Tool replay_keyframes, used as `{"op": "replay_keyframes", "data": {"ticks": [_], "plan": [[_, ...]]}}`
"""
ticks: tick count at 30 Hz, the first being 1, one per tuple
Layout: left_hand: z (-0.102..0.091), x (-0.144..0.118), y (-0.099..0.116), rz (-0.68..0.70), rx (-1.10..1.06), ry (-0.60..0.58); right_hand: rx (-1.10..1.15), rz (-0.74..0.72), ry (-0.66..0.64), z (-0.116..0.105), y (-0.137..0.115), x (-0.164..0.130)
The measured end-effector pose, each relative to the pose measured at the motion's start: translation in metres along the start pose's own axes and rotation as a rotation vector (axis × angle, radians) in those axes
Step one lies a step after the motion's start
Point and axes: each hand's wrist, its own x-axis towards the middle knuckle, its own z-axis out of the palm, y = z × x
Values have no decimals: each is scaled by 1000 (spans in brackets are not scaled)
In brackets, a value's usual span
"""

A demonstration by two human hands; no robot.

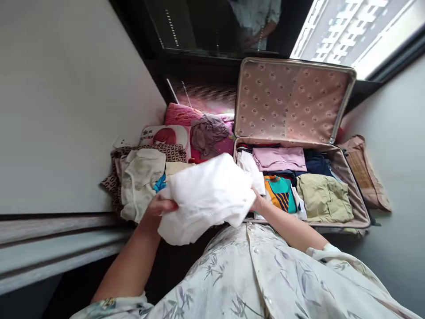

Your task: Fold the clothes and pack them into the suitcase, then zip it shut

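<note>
A folded white garment [209, 190] is held up in front of my body, between both hands; its exact kind does not show. My left hand [161, 206] grips its left edge with the thumb on top. At the right edge, my right hand [256, 200] is closed on the cloth, its fingers partly hidden behind it. Just to the right lies an open suitcase [360, 208] with folded clothes inside: a pink piece [280, 158], a khaki piece [325, 197], a colourful patterned piece [281, 193] and a white piece [249, 168].
Left of the suitcase are a loose white garment [142, 177], a brown patterned cloth [171, 153], a crumpled mauve cloth [209, 133] and a printed pillow [179, 135]. The suitcase lid [292, 99] leans toward the window. A pinkish bag [367, 173] stands at the right wall.
</note>
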Motion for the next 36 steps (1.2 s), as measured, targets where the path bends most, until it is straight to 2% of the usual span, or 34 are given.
{"op": "replay_keyframes", "data": {"ticks": [2, 4, 7, 11, 15, 19, 25, 30, 36], "plan": [[36, 17, -6, -174, -33, -181, 42, -60, -2, -15, -3, -19], [68, 32, -11, -295, -82, -309, 21, -113, 24, -36, -6, -41], [106, 52, -19, -350, -93, -418, -50, -151, 119, -74, -11, -76], [150, 82, -24, -359, -18, -515, -123, -278, 352, -118, -28, -120], [197, 118, -22, -340, 59, -578, -140, -454, 474, -149, -56, -156], [238, 136, -22, -319, 143, -641, -185, -494, 512, -171, -74, -188], [285, 136, -47, -379, 265, -725, -177, -468, 572, -208, -59, -225], [334, 155, -75, -273, 345, -740, -132, -479, 661, -250, -54, -246], [409, 206, -82, -160, 400, -691, -189, -604, 784, -309, -100, -262]]}}
